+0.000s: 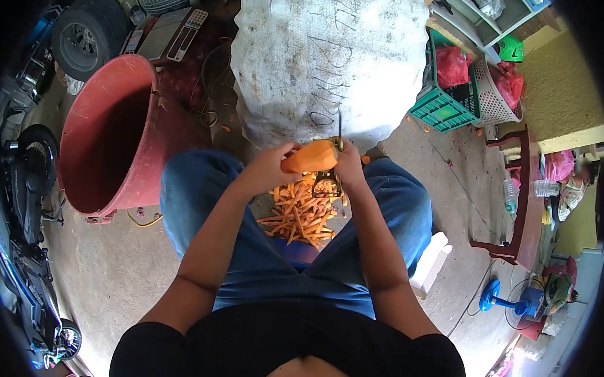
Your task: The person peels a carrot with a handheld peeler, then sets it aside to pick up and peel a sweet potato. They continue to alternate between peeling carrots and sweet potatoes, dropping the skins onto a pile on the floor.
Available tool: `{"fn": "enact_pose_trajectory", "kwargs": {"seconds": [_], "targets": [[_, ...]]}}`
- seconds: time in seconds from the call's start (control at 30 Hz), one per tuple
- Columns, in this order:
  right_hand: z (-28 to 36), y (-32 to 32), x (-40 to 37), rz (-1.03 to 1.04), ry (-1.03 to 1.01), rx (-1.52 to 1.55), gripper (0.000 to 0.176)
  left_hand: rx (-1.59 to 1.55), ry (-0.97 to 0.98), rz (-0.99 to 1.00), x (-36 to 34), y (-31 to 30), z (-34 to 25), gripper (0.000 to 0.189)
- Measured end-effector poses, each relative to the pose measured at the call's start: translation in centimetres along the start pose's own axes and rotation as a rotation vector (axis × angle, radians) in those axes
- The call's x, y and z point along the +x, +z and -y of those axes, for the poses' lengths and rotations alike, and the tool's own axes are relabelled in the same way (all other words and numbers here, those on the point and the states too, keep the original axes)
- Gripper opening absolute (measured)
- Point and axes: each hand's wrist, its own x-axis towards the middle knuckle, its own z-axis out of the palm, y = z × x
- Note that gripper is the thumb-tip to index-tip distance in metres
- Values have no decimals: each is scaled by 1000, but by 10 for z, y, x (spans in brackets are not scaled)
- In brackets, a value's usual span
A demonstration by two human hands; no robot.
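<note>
My left hand (268, 169) is closed around the thick end of a peeled orange sweet potato (311, 156), which lies crosswise between both hands. My right hand (349, 166) is closed at its other end, with the thin dark blade of a knife (340, 125) pointing away from me. Just below the sweet potato stands a metal cutter with an open frame (327, 187), partly hidden by my hands. Under it, between my knees, many cut orange sticks (297, 213) are heaped over a blue container (293, 252).
A big white sack (326, 63) stands right in front of my knees. To the left is a red tub (107, 135), with a tyre (89, 35) behind it. A green crate (444, 104) stands at the right, near a wooden bench (524, 196) and a blue fan (490, 295).
</note>
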Motion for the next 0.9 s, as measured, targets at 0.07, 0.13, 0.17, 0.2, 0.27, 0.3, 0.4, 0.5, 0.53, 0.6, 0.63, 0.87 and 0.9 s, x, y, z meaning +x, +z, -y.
{"fn": "enact_pose_trajectory", "kwargs": {"seconds": [0.07, 0.13, 0.17, 0.2, 0.27, 0.3, 0.4, 0.5, 0.53, 0.6, 0.63, 0.87, 0.9], "targets": [[3, 1, -3, -41, -197, -351, 20, 70, -41, 21, 4, 9, 5, 44], [31, 8, -17, -58, -193, -512, 20, 143, -86, 43, 4, 11, 5, 46], [40, 9, -21, -82, -190, -677, 20, 138, -95, 5, 5, 9, 2, 45], [44, 7, -23, -89, -219, -667, 21, 132, -104, -30, 6, 10, 0, 45], [52, 5, -30, -76, -192, -726, 22, 175, -81, -137, 10, 13, 11, 44], [54, 4, -32, -57, -170, -785, 22, 219, -57, -253, 12, 14, 15, 43], [44, 7, -36, -23, -253, -853, 23, 234, -83, -293, 16, 15, 19, 45], [40, 10, -35, 21, -232, -896, 22, 244, -60, -287, 18, 16, 21, 46], [40, 10, -36, 4, -232, -908, 22, 245, -61, -286, 17, 16, 20, 46], [40, 11, -36, -10, -233, -922, 22, 213, -76, -257, 16, 15, 16, 46], [41, 10, -36, -23, -251, -904, 22, 212, -76, -258, 15, 16, 15, 46], [43, 8, -35, -12, -242, -904, 21, 224, -54, -255, 14, 14, 12, 42], [44, 8, -35, -12, -241, -905, 21, 229, -49, -248, 12, 14, 11, 42]]}}
